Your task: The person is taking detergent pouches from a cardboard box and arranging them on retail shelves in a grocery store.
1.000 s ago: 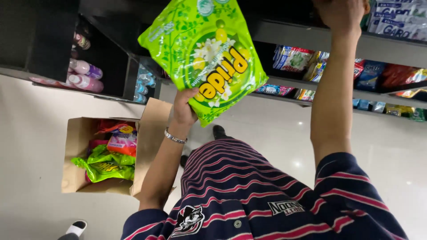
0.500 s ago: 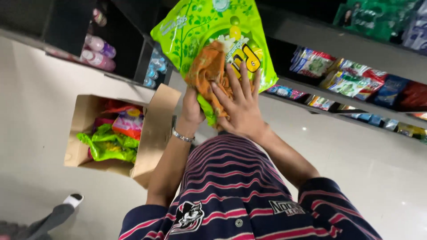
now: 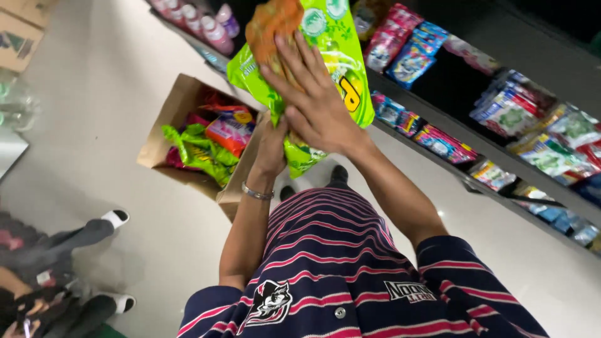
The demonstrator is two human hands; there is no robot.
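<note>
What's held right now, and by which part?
Both hands hold snack bags: the left hand grips the green bag at its lower edge; the right hand presses an orange bag against its front.

Lime-green bag [image 3: 325, 56], orange packet [image 3: 272, 28], brown cardboard box [image 3: 178, 109], navy red-striped shirt [image 3: 332, 263]
</note>
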